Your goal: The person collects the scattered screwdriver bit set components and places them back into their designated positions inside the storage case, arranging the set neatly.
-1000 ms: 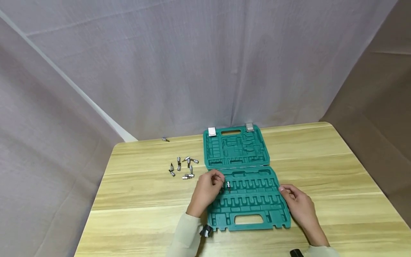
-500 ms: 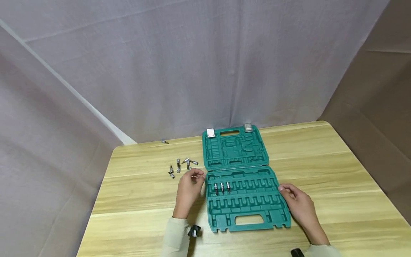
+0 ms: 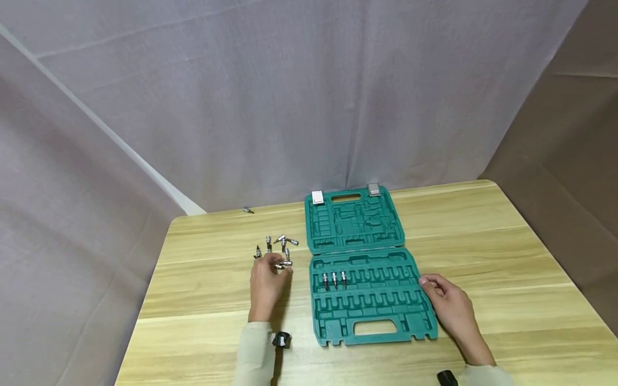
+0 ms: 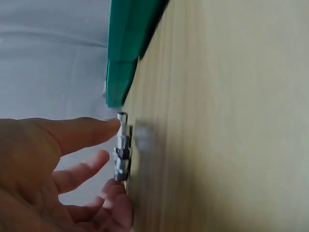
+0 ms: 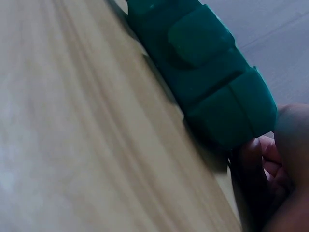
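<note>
My left hand [image 3: 264, 284] reaches over a group of loose bit sockets [image 3: 286, 263], thumb and fingers apart. In the left wrist view, the thumb tip overlaps one end of a few metal bit sockets [image 4: 121, 166], with the other fingers close around them. An open green tool case [image 3: 376, 312] lies to the right, three bit sockets [image 3: 335, 279] side by side in its upper row at the left. My right hand [image 3: 449, 308] holds the case's right edge, thumb at the rim; the right wrist view shows its fingers against the case's side [image 5: 231, 111].
More bit sockets [image 3: 268, 241] are scattered beyond my left hand, and a single one [image 3: 248, 210] lies by the table's back edge. The case's lid [image 3: 354, 228], with two metal latches [image 3: 317, 197], lies back toward the grey curtain [image 3: 270, 107]. Everything rests on a wooden table [image 3: 203, 289].
My left hand has let go of a bit socket in the case's upper row and moved left to the loose ones. My right hand has stayed at the case's edge.
</note>
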Demonstrator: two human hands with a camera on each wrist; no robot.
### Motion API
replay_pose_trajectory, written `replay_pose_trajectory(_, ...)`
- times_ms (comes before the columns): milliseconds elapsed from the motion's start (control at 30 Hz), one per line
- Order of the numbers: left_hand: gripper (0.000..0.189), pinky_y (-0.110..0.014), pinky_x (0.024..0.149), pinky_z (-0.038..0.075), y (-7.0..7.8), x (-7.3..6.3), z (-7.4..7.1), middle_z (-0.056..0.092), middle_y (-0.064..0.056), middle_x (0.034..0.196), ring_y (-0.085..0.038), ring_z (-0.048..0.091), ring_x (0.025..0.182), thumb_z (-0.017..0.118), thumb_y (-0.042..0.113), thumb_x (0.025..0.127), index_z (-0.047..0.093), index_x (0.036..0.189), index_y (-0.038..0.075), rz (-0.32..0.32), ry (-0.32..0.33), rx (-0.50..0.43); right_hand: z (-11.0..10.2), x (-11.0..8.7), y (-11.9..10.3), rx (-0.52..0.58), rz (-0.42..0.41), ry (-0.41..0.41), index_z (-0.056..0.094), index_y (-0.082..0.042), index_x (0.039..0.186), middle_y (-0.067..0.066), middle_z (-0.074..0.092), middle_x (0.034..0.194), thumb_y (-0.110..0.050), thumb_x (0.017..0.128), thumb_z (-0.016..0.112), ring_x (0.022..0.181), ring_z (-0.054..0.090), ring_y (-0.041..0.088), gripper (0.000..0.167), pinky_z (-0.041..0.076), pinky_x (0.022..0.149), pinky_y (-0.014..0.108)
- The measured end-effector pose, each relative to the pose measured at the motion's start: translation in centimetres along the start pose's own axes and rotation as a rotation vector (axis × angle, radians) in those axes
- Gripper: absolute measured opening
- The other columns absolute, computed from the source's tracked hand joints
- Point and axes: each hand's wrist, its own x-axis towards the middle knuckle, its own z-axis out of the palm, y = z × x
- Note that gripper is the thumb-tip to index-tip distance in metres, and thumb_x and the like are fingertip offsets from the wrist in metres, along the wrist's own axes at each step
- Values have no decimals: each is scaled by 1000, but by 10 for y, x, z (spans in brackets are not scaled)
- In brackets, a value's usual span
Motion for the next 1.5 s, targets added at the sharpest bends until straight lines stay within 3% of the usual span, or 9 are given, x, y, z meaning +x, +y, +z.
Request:
replay_pose_trajectory(333, 37, -45, 81, 52, -5, 2, -1, 63, -14, 97, -26, 57, 86, 89, 7, 80, 72, 111, -3, -47, 0, 33, -1, -1, 0, 7, 17, -4, 72, -5, 129, 2, 68, 89, -50, 108, 56, 78, 57, 13, 53, 47, 72, 26)
replay_pose_trajectory(700, 13, -45, 76, 53, -9, 2, -2, 71, -9, 91, -24, 65, 84, 82, 1, 87, 76, 100, 2, -41, -26, 38, -1, -2, 0, 7, 0, 3, 72, -6, 129, 2, 67, 88, -49, 108, 56, 78, 56, 13, 51, 46, 72, 26)
replay_pose_trajectory(967, 10, -45, 74, 56, -10, 1, -5, 71, -9, 89, -24, 66, 82, 71, -4, 91, 75, 98, 2, -52, -14, 33, 0, -1, 0, 9, -17, 20, 73, -5, 127, 1, 66, 85, -47, 109, 57, 76, 56, 13, 48, 46, 71, 26)
replay_pose_trajectory(1267, 3, -46, 79, 55, -8, -2, -13, 75, -7, 89, -23, 68, 82, 74, 4, 95, 77, 96, 3, -61, -53, 50, 1, -1, -2, 14, -28, 22, 73, -5, 126, -1, 63, 81, -45, 109, 57, 73, 53, 12, 46, 44, 68, 26)
replay_pose_trajectory(1367, 5, -42, 72, 54, -8, -3, -16, 76, -7, 91, -22, 67, 80, 72, 7, 98, 77, 99, 5, -74, -70, 25, 1, 0, -2, 9, -29, 24, 73, -5, 126, 0, 63, 81, -45, 109, 57, 73, 54, 13, 46, 44, 68, 27)
replay_pose_trajectory(1500, 11, -30, 63, 51, -9, -4, -19, 76, -8, 95, -18, 64, 76, 68, 4, 100, 77, 107, 4, -101, -105, -96, 1, -1, 0, -1, -19, 17, 73, -4, 127, 1, 63, 82, -46, 109, 56, 76, 55, 16, 49, 45, 69, 28)
